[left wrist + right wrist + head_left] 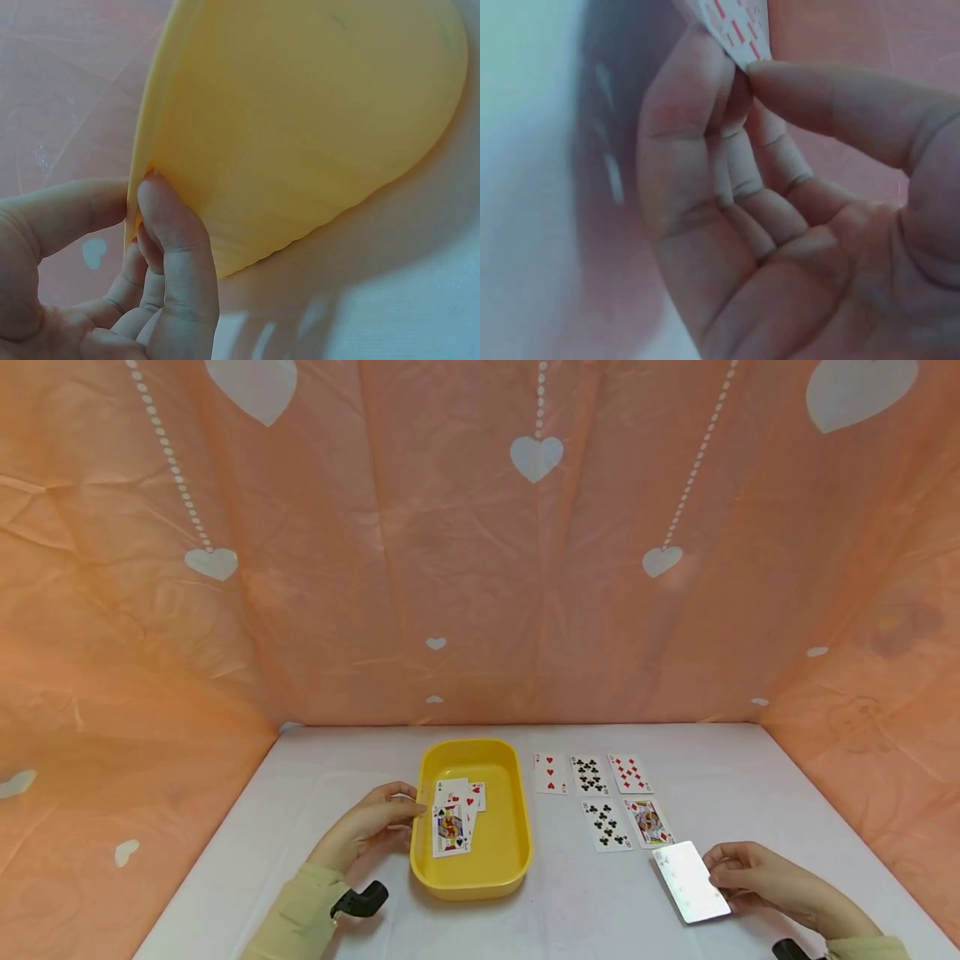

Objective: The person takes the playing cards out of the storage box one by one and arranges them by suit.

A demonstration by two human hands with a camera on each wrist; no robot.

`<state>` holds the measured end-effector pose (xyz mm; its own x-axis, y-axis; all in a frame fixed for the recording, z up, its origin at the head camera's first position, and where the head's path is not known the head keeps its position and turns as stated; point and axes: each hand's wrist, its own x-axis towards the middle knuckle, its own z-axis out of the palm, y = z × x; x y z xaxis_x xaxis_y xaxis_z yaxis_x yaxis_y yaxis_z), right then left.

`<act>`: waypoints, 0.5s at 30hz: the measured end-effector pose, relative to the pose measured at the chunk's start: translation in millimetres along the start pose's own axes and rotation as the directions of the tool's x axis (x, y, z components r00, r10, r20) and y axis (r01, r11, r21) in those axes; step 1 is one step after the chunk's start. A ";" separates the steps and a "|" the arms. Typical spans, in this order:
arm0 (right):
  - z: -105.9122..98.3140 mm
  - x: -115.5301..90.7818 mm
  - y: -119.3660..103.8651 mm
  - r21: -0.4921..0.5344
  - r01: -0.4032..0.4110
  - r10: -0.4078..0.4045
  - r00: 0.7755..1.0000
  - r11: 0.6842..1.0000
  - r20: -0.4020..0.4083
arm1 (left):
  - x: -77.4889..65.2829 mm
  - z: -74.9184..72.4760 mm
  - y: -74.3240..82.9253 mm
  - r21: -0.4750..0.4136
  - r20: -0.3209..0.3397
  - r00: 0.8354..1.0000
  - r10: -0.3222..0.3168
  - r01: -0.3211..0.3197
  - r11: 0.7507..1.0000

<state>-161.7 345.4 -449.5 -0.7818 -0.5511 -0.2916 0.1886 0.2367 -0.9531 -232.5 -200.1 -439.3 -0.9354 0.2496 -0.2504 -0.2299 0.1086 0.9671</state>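
The right hand [772, 881] pinches a card [692, 883] by its edge; this is likely light, bendy and slippery, so the edge suits. Beyond that grip, to its left, lie 5 loose cards [590, 775]. Farther left, the left hand [375, 818] pinches a yellow tray [498, 835], probably light and stiff, by its rim.

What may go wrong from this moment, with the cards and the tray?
The right hand pinches its card only near an edge, so it might slip. The face card on the table lies close by and might get nudged. The left hand grips the tray by its rim; a tug might shift the cards inside.
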 end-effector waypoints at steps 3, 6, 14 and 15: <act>3.6 0.2 2.0 -0.015 -0.014 0.013 1.000 1.000 -0.027 | 0.0 -0.2 0.4 0.001 -0.001 1.000 0.002 -0.002 1.000; 6.7 1.6 3.1 -0.029 -0.035 0.033 0.997 0.999 -0.067 | -0.1 -0.2 0.4 0.003 -0.004 1.000 0.000 0.000 1.000; 13.7 3.7 2.0 -0.116 -0.099 0.078 0.982 0.988 -0.174 | -0.4 -0.1 -1.4 0.004 0.001 1.000 0.015 -0.015 1.000; 14.6 3.9 1.3 -0.127 -0.108 0.084 0.979 0.986 -0.186 | -0.3 -0.1 -1.8 0.001 0.001 1.000 0.016 -0.016 1.000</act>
<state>-155.8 331.9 -453.0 -0.8601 -0.3711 -0.3500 0.1953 0.3944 -0.8979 -231.9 -200.5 -440.9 -0.9387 0.2525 -0.2346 -0.2142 0.1057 0.9711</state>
